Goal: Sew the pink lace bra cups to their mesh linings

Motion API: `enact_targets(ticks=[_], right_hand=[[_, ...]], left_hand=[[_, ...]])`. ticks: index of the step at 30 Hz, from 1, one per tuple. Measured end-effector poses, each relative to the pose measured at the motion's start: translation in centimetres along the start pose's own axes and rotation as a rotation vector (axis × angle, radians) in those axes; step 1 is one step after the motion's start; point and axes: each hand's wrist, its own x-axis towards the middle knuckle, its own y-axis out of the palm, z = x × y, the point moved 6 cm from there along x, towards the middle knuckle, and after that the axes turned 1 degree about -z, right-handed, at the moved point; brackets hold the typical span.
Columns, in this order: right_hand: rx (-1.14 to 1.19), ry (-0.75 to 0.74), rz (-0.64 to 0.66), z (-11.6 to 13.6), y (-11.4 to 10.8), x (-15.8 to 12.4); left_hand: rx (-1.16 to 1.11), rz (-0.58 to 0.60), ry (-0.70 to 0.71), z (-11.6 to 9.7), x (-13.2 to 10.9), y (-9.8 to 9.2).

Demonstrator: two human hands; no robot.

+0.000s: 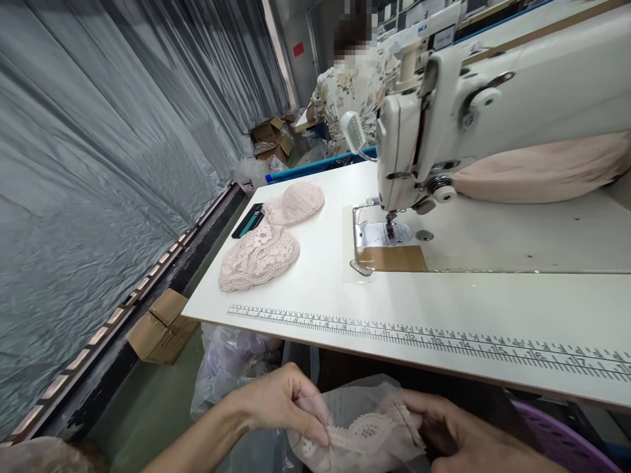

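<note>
A piece of sheer mesh fabric with scalloped lace trim (365,427) is stretched between my two hands, below the front edge of the sewing table. My left hand (288,407) pinches its left end between thumb and fingers. At the other end, my right hand (458,430) grips the fabric, its fingertips partly behind it. Two pale pink lace bra cups, one nearer (259,259) and one farther (298,202), lie on the left of the white tabletop (320,276). Beyond my hands stands a white sewing machine (404,151), its needle area over the metal plate.
A printed ruler (365,328) runs along the table's front edge. Pink fabric (542,171) lies under the machine arm. A dark flat packet (248,221) touches the cups. Left are a cardboard box (162,328) and plastic bags (231,361); a purple basket (566,437) is lower right. Another person (352,89) sits ahead.
</note>
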Motion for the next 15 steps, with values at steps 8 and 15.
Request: enact_targets(ticks=[8,15], right_hand=[[-0.091,-0.140,-0.137,-0.5,0.5,0.4],[-0.172,-0.128,-0.234,-1.6,-0.1,0.1]], left_hand=[[0.000,-0.011,0.036,-0.3,-0.6,0.6],[0.037,-0.032,0.036,0.4,-0.6,0.8]])
